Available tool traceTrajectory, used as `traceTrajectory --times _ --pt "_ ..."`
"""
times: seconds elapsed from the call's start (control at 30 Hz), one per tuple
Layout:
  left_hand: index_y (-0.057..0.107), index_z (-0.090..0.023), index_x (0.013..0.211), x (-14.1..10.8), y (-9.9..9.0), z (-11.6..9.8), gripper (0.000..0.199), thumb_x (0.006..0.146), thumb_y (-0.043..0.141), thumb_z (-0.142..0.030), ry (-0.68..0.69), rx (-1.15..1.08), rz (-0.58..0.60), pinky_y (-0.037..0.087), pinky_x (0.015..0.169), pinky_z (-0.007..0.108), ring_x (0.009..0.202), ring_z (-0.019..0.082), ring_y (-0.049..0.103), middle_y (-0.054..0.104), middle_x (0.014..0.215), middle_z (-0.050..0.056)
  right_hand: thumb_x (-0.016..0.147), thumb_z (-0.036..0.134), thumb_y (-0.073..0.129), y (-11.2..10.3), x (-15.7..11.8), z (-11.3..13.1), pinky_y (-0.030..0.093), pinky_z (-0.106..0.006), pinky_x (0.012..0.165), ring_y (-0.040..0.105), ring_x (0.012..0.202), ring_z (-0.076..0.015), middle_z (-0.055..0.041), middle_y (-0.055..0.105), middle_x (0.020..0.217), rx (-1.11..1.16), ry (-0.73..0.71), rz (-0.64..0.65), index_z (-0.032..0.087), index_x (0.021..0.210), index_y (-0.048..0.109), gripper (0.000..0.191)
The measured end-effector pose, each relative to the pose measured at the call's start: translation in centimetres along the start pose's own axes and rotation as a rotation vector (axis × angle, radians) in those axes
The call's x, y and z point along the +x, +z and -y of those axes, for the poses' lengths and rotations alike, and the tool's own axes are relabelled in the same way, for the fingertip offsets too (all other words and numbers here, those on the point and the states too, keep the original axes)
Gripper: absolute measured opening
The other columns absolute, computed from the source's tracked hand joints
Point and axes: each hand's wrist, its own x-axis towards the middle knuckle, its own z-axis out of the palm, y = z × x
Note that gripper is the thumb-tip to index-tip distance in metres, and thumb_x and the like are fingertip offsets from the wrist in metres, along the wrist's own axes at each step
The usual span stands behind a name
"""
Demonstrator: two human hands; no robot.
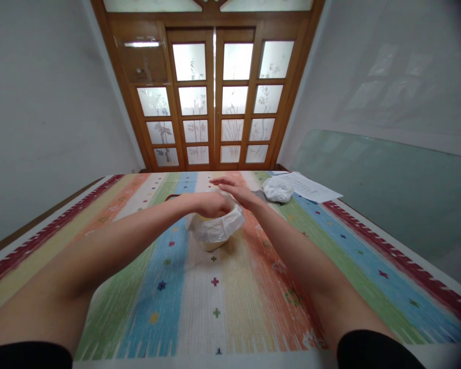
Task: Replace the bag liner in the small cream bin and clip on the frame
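A small pale yellowish container (pixel 214 246) stands on the striped tablecloth, lined with a thin white plastic bag (pixel 215 230) that is folded out over its rim. My left hand (pixel 216 205) reaches into the bag-lined mouth with its fingers curled. Whatever those fingers hold, if anything, is hidden by the hand and the bag. At the far right side of the rim is my right hand (pixel 236 190), its fingers stretched out and apart, close to the bag's edge. Whether it touches the bag, I cannot tell. The inside of the container is mostly hidden.
To the right of the container lies a crumpled white plastic bundle (pixel 278 189), with a small grey item (pixel 260 195) beside it. Printed paper sheets (pixel 309 187) rest behind it. A brown curved item (pixel 172 196) shows past my left forearm. Wooden glazed doors (pixel 215 102) stand beyond the table.
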Motion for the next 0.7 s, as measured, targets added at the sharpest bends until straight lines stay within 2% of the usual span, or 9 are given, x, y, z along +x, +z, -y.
traceTrajectory --times 0.1,0.27,0.43,0.5,0.57,0.7 --pt "0.08 -0.016 0.096 0.1 0.1 0.1 0.03 0.098 0.05 -0.017 -0.013 0.054 0.05 0.045 0.084 0.032 0.088 0.02 0.066 0.08 0.103 0.009 0.089 0.046 0.074 0.6 0.6 -0.3 0.043 -0.047 0.117 0.065 0.126 -0.027 -0.0086 0.076 0.128 0.1 0.032 0.098 0.022 0.115 0.08 0.035" --pt "0.079 -0.017 0.101 0.4 0.7 0.1 0.025 0.097 0.054 -0.02 -0.018 -0.03 0.055 0.044 0.08 0.029 0.092 0.02 0.068 0.079 0.108 0.007 0.088 0.051 0.076 0.7 2.0 -0.8 0.044 -0.047 0.118 0.066 0.127 -0.028 -0.0104 0.077 0.127 0.138 0.06 0.172 0.02 0.11 0.081 0.039" --pt "0.078 -0.017 0.096 0.1 0.8 -0.2 0.025 0.097 0.054 -0.019 -0.034 -0.048 0.006 0.042 0.073 0.03 0.085 0.02 0.067 0.079 0.103 0.007 0.083 0.042 0.076 0.5 2.8 -1.5 0.044 -0.047 0.117 0.067 0.125 -0.0283 -0.0091 0.079 0.122 0.143 0.065 0.289 0.02 0.108 0.081 0.033" --pt "0.078 -0.016 0.089 0.0 0.9 -0.2 0.029 0.099 0.051 -0.02 -0.04 -0.058 -0.03 0.041 0.072 0.03 0.08 0.019 0.066 0.079 0.097 0.007 0.079 0.033 0.075 0.5 2.9 -2.1 0.044 -0.046 0.116 0.068 0.121 -0.0272 -0.0069 0.079 0.118 0.115 0.096 0.283 0.021 0.105 0.082 0.029" --pt "0.078 -0.016 0.085 0.0 1.1 -0.2 0.032 0.1 0.049 -0.021 -0.041 -0.061 -0.058 0.042 0.073 0.03 0.078 0.018 0.065 0.079 0.092 0.007 0.075 0.027 0.073 0.5 2.7 -2.7 0.047 -0.044 0.112 0.07 0.114 -0.0259 -0.0042 0.08 0.113 0.118 0.131 0.22 0.022 0.101 0.081 0.028" --pt "0.081 -0.017 0.088 0.6 1.6 0.3 0.033 0.098 0.05 -0.023 -0.094 -0.024 -0.074 0.048 0.082 0.032 0.09 0.021 0.069 0.081 0.101 0.008 0.072 0.023 0.069 0.7 2.2 -3.0 0.051 -0.044 0.105 0.07 0.102 -0.0253 -0.0024 0.079 0.1 0.148 0.217 0.121 0.023 0.097 0.08 0.027"
